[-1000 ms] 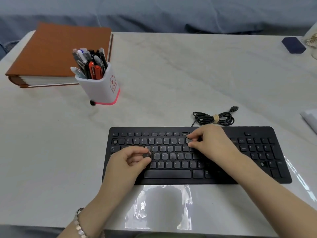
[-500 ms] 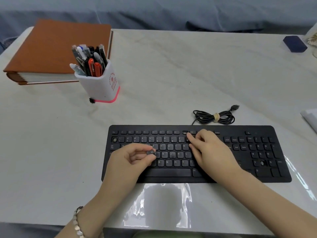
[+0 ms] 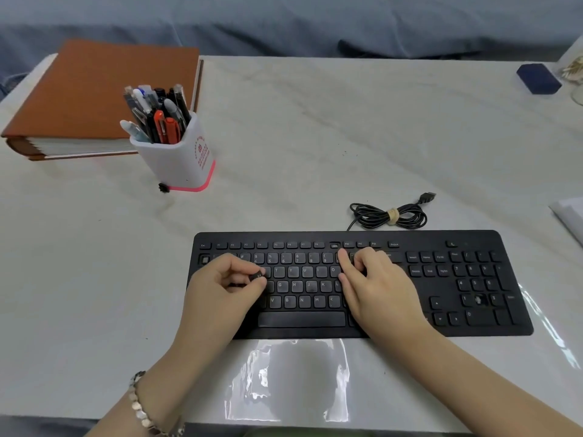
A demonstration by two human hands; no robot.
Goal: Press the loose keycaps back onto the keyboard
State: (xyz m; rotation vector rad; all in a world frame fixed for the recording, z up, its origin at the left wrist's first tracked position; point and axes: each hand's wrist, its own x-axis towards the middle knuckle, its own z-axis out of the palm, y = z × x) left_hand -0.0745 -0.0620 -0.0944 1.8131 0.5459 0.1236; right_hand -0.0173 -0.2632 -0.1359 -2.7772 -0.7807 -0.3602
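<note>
the left hand [image 3: 225,287] pinches a small black square keycap [image 3: 258,275] between thumb and forefinger, just above the left letter keys of the flat black plastic keyboard [image 3: 422,237] on the pale marble bench [image 3: 315,137]; the right hand [image 3: 377,287] lies flat, fingers relaxed, its forefinger seemingly pressing a number-row key

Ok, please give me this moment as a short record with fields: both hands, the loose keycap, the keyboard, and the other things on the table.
left hand: left hand pinches a loose keycap above the left letter keys
right hand: right hand lies with straight fingers on the keys, reaching the number row
keyboard: black keyboard, flat near the front edge of the table
gap: one function-row socket looks bare
cable: cable coiled and tied, behind the keyboard
others: pen holder, brown binder, far left
</note>
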